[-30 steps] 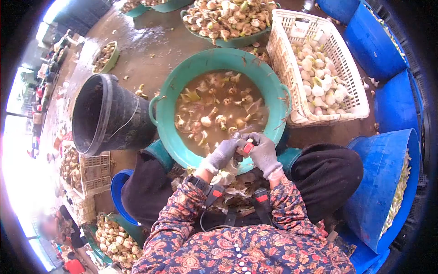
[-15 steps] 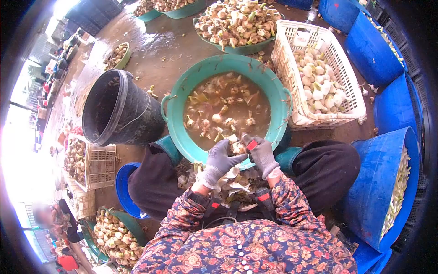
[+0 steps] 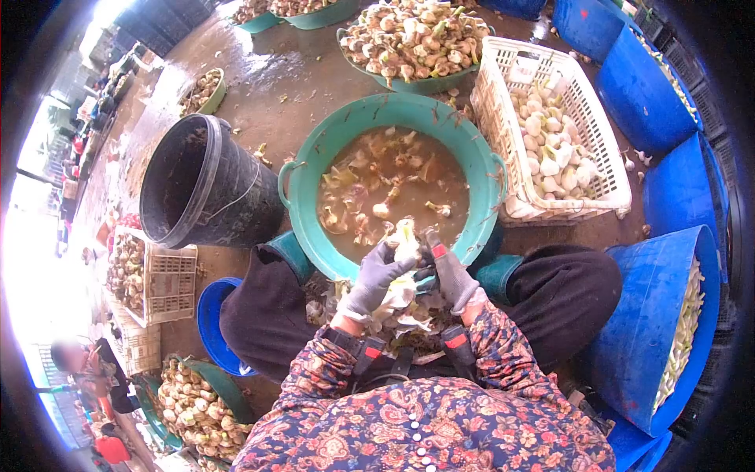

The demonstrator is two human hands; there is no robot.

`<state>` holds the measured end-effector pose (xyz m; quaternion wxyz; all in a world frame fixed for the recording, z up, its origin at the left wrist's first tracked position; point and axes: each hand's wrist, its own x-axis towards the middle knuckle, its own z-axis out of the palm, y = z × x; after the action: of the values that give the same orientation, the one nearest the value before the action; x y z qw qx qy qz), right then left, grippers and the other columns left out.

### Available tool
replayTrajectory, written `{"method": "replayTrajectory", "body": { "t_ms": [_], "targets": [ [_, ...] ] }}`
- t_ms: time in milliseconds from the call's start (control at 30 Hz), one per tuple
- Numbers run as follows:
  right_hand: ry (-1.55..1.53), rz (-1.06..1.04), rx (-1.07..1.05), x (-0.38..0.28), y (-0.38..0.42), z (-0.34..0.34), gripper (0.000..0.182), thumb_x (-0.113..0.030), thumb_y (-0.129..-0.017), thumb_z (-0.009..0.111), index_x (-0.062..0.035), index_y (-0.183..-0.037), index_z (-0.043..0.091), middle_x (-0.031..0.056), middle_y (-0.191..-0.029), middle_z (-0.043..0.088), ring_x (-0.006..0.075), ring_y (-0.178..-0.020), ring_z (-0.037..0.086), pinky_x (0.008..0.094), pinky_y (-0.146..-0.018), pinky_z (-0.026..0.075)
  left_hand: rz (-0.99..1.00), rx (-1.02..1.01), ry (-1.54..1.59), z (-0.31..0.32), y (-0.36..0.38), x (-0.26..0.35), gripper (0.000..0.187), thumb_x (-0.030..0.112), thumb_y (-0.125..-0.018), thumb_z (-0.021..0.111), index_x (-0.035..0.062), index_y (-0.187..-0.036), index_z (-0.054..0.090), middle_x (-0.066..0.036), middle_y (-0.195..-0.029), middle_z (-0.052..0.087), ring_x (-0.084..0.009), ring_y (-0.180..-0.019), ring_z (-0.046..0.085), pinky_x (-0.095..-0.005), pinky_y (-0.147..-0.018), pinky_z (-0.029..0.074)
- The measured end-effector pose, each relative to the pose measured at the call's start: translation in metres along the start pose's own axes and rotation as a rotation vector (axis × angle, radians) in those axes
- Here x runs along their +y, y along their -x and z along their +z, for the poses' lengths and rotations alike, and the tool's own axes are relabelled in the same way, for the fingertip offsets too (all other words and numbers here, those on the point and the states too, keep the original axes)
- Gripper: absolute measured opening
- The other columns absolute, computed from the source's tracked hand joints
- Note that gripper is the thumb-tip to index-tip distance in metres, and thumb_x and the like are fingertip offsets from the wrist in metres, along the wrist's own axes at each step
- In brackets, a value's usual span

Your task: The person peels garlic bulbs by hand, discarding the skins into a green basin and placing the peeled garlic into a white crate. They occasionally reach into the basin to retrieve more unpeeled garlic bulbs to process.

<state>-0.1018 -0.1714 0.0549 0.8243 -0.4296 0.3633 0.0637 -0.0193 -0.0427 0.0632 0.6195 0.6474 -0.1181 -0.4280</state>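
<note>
My left hand [image 3: 377, 279], in a grey glove, is closed round a garlic bulb [image 3: 406, 240] at the near rim of the green tub [image 3: 299, 200]. From the right, my right hand [image 3: 451, 275], gloved too, is closed at the bulb's side, its fingertips partly hidden. The bulb looks pale, with its top upward. Behind it, brown water [image 3: 409, 193] in the tub holds floating garlic and loose skins. Pale peeled skins [image 3: 401, 303] lie in a heap below my hands, between my legs.
A white crate [image 3: 613, 161] of clean garlic stands right of the tub, a black bucket [image 3: 177, 181] left. Behind is a green basin [image 3: 425, 85] heaped with garlic. Blue barrels [image 3: 641, 315] line the right side. A small blue bucket [image 3: 211, 326] is by my left knee. Another person [image 3: 106, 377] is at lower left.
The bulb between my hands now shows paler and higher. My right hand has turned slightly, its fingers pointing more upward. Some floating garlic in the tub has shifted.
</note>
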Motion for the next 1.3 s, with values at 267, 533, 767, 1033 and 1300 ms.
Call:
{"method": "replayTrajectory", "body": {
  "t_ms": [267, 533, 767, 1033, 1300],
  "targets": [
    [0.382, -0.053, 0.048, 0.013, -0.018, -0.013, 0.067, -0.065, -0.083, 0.036, -0.0032, -0.098, 0.057, 0.0067, -0.075, 0.058, 0.0143, -0.063, 0.054, 0.0267, -0.055, 0.043, 0.496, 0.252, -0.698, -0.002, -0.004, -0.004, 0.056, 0.019, -0.066, 0.078, -0.0008, -0.113, 0.054, -0.007, -0.089, 0.063, -0.0131, -0.089, 0.057, -0.0281, -0.080, 0.046],
    [0.431, -0.134, -0.204, 0.031, -0.047, -0.036, 0.051, -0.053, -0.079, 0.059, -0.0020, -0.081, 0.059, 0.0026, -0.069, 0.055, 0.0114, -0.066, 0.051, 0.0255, -0.061, 0.042, 0.154, 0.041, -0.492, -0.015, 0.003, -0.004, 0.020, 0.013, -0.080, 0.065, 0.0024, -0.097, 0.064, -0.004, -0.083, 0.066, -0.0056, -0.076, 0.055, -0.0235, -0.069, 0.046],
    [0.501, -0.313, -0.334, -0.005, 0.005, -0.004, 0.068, -0.018, -0.066, 0.078, 0.0010, -0.122, 0.044, 0.0099, -0.113, 0.056, 0.0168, -0.098, 0.055, 0.0265, -0.085, 0.043, -0.236, 0.047, 0.408, -0.039, -0.009, -0.039, 0.031, 0.009, -0.081, 0.061, 0.0032, -0.112, 0.057, -0.007, -0.088, 0.065, -0.0139, -0.074, 0.060, -0.0245, -0.065, 0.048],
    [1.321, -1.056, 0.081, -0.005, 0.011, 0.010, 0.046, -0.019, -0.068, 0.068, -0.0143, -0.113, 0.057, 0.0122, -0.090, 0.053, 0.0292, -0.085, 0.052, 0.0383, -0.075, 0.042, -0.151, 0.083, 0.422, -0.039, 0.002, -0.034, 0.019, 0.016, -0.088, 0.056, 0.0034, -0.102, 0.059, -0.002, -0.093, 0.062, -0.0097, -0.077, 0.059, -0.0240, -0.064, 0.050],
    [-0.148, -0.077, 0.058, 0.031, -0.024, 0.002, 0.013, -0.016, -0.084, 0.052, -0.0050, -0.079, 0.055, -0.0006, -0.055, 0.046, 0.0098, -0.046, 0.043, 0.0244, -0.042, 0.035, 0.021, -0.057, 0.616, -0.045, 0.008, -0.038, 0.012, 0.014, -0.090, 0.052, 0.0037, -0.093, 0.056, -0.003, -0.087, 0.061, -0.0122, -0.080, 0.059, -0.0258, -0.074, 0.049]
  ]
}}
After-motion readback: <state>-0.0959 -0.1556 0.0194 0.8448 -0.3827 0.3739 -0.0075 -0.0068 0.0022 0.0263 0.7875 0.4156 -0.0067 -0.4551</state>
